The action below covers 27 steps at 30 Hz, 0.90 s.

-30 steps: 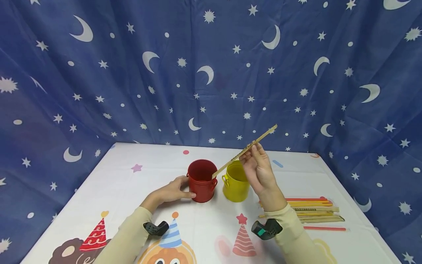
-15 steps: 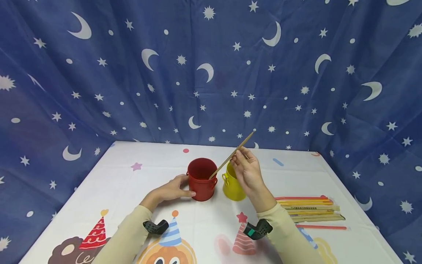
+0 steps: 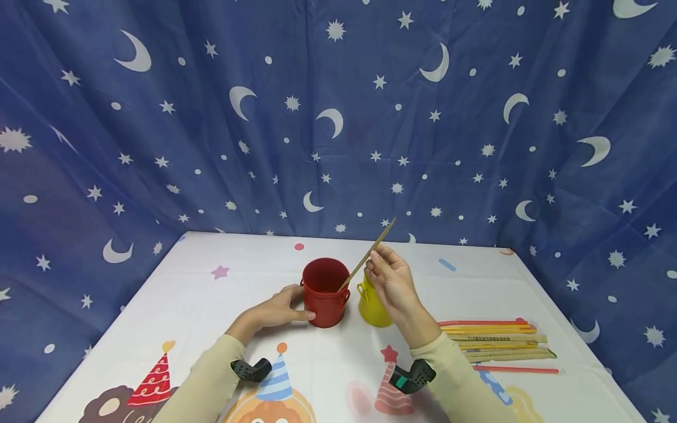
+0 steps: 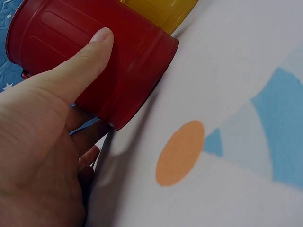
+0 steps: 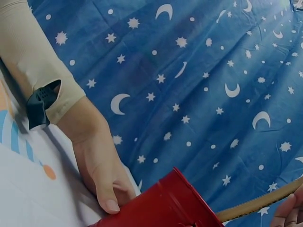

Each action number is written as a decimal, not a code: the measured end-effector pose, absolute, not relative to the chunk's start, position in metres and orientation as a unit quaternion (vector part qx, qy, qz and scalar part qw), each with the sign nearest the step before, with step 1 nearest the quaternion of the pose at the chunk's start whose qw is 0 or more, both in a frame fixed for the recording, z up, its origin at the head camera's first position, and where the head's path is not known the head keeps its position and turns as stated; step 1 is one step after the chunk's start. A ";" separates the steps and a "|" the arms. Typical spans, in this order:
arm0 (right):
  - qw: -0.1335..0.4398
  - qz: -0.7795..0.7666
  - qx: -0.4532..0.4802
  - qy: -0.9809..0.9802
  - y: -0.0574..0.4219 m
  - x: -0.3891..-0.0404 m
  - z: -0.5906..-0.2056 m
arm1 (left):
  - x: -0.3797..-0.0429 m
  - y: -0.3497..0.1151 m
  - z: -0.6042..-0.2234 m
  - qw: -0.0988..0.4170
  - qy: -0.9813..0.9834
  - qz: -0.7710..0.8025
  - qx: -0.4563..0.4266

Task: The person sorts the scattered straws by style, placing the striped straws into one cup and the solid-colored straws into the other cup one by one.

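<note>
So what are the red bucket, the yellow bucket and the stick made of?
Red bucket: probably painted metal, smooth with a soft sheen; its thin rim and pressed-in panels hint at that. Yellow bucket: likely painted metal too, as its shiny side and small looped ear look similar, though plastic is possible. Stick: dull tan with dark marks, maybe paper or bamboo; I can't tell which.

My left hand (image 3: 277, 308) holds the red bucket (image 3: 326, 308) while my right hand (image 3: 394, 285) pinches a slanted tan stick (image 3: 362, 262), its lower end at the bucket's mouth.
</note>
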State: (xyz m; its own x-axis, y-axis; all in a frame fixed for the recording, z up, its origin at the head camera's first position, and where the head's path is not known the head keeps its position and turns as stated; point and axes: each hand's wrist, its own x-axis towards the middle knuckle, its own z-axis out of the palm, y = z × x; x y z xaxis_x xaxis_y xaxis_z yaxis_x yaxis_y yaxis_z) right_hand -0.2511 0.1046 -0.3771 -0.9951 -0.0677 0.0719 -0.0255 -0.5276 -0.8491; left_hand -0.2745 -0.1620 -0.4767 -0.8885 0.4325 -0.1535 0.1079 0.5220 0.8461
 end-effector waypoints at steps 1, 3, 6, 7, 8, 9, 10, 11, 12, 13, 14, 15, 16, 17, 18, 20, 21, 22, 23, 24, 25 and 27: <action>0.014 -0.872 -0.045 0.487 0.105 -0.251 -0.378 | -0.274 -0.162 -0.477 0.176 0.855 0.461 0.160; 0.015 -0.870 -0.043 0.490 0.105 -0.250 -0.378 | -0.274 -0.162 -0.477 0.175 0.854 0.461 0.163; 0.013 -0.866 -0.033 0.499 0.106 -0.251 -0.379 | -0.273 -0.162 -0.476 0.170 0.854 0.460 0.170; 0.011 -0.863 -0.028 0.504 0.106 -0.251 -0.379 | -0.273 -0.162 -0.476 0.170 0.855 0.460 0.171; 0.009 -0.861 -0.023 0.508 0.107 -0.251 -0.379 | -0.273 -0.162 -0.476 0.169 0.855 0.460 0.170; 0.008 -0.860 -0.015 0.509 0.108 -0.251 -0.379 | -0.273 -0.162 -0.476 0.170 0.855 0.460 0.169; 0.006 -0.859 -0.009 0.513 0.109 -0.251 -0.378 | -0.272 -0.162 -0.477 0.170 0.856 0.458 0.168; 0.004 -0.858 -0.004 0.514 0.110 -0.252 -0.378 | -0.272 -0.162 -0.477 0.171 0.857 0.457 0.168; 0.002 -0.857 0.000 0.515 0.111 -0.252 -0.377 | -0.272 -0.162 -0.477 0.172 0.857 0.456 0.168; 0.001 -0.858 0.003 0.514 0.112 -0.252 -0.377 | -0.272 -0.162 -0.478 0.172 0.857 0.456 0.168; 0.001 -0.858 0.005 0.514 0.114 -0.253 -0.376 | -0.273 -0.163 -0.478 0.173 0.857 0.456 0.167; 0.000 -0.858 0.006 0.514 0.115 -0.253 -0.375 | -0.273 -0.162 -0.478 0.174 0.856 0.457 0.167; 0.000 -0.857 0.007 0.516 0.117 -0.254 -0.374 | -0.273 -0.163 -0.478 0.175 0.855 0.459 0.167; -0.001 -0.857 0.007 0.515 0.119 -0.255 -0.373 | -0.273 -0.163 -0.478 0.174 0.855 0.459 0.169; -0.002 -0.857 0.007 0.516 0.121 -0.256 -0.372 | -0.273 -0.163 -0.478 0.174 0.854 0.461 0.169; -0.002 -0.856 0.007 0.518 0.125 -0.257 -0.370 | -0.273 -0.162 -0.478 0.175 0.852 0.464 0.169; -0.003 -0.857 0.007 0.516 0.127 -0.257 -0.368 | -0.273 -0.163 -0.478 0.174 0.852 0.464 0.169; -0.003 -0.857 0.007 0.514 0.129 -0.257 -0.367 | -0.273 -0.163 -0.477 0.174 0.852 0.464 0.170; -0.002 -0.859 0.006 0.513 0.131 -0.258 -0.365 | -0.273 -0.163 -0.477 0.173 0.852 0.464 0.171; -0.001 -0.858 0.004 0.513 0.133 -0.258 -0.364 | -0.273 -0.163 -0.476 0.174 0.851 0.466 0.170; 0.000 -0.859 0.002 0.512 0.134 -0.258 -0.362 | -0.273 -0.162 -0.476 0.174 0.850 0.466 0.172; 0.004 -0.860 -0.003 0.511 0.137 -0.258 -0.359 | -0.273 -0.163 -0.475 0.172 0.850 0.465 0.175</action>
State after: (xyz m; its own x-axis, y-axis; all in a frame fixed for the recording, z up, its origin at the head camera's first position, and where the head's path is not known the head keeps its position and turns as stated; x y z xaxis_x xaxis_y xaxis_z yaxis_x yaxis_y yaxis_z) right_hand -0.2583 0.1368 -0.3593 -0.9999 -0.0098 0.0022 0.0028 -0.4783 -0.8782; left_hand -0.2734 -0.1627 -0.4751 -0.8794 0.4579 -0.1301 0.1375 0.5059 0.8516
